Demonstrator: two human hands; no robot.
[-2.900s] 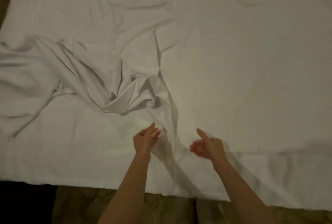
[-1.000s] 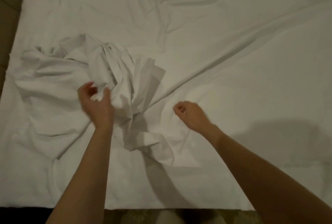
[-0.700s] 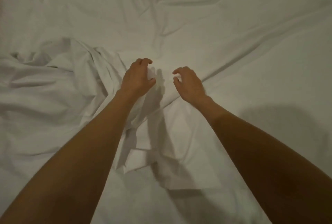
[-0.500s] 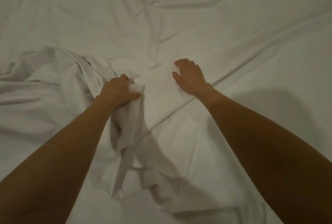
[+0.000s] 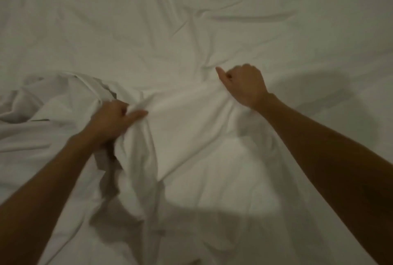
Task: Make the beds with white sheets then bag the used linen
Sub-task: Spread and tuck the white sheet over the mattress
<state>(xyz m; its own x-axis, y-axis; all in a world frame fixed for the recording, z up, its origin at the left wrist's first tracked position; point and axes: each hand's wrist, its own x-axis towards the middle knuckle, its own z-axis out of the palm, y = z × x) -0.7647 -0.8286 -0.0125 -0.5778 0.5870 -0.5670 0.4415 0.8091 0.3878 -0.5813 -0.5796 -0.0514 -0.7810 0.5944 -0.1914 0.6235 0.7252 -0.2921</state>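
A white sheet (image 5: 187, 128) lies bunched on the bed, with a stretched edge running between my two hands. My left hand (image 5: 112, 120) is closed on a gathered fold of that sheet at centre left. At centre right my right hand (image 5: 244, 86) grips the other end of the same edge, thumb sticking out. The rest of the sheet trails in crumpled folds (image 5: 63, 94) to the left and hangs down toward me. Under it a flat white sheet (image 5: 212, 20) covers the bed.
The wrinkled bed surface fills the whole view; no edge of the bed or floor shows. My forearms cast dark shadows on the cloth at lower centre and right.
Both hands have closed on the sheet and moved apart, pulling an edge taut between them. The right hand, lying flat on the cloth half a second ago, now grips it.
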